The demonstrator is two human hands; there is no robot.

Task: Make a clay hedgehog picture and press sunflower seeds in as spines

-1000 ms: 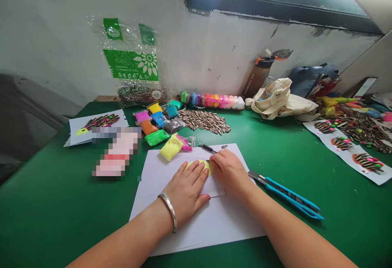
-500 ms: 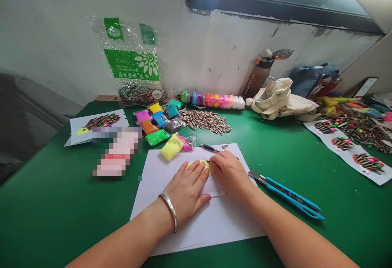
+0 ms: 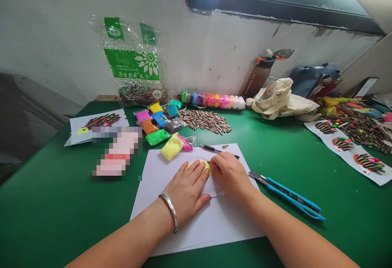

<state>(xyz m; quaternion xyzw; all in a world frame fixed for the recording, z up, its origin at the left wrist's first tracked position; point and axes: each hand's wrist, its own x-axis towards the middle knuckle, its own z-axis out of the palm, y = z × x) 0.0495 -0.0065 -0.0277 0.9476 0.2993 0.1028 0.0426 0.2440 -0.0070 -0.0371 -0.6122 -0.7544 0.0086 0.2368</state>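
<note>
Left fingers point(image 3: 193, 175), slightly spread, rest on a yellow piece point(image 3: 210, 171) just left of the bunched right fingers point(image 3: 216, 161), their pinch unclear.

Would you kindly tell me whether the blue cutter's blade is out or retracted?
Out: the metal blade juts from the blue cutter, its tip near the white paper's right edge.

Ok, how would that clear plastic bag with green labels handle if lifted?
The clear plastic bag with green labels is probably floppy up top, its film looking thin and wrinkled. Weight likely sits low, where the dark striped seeds gather. Pulled off the pale grey wall it appears to lean on, it might slump.
</note>
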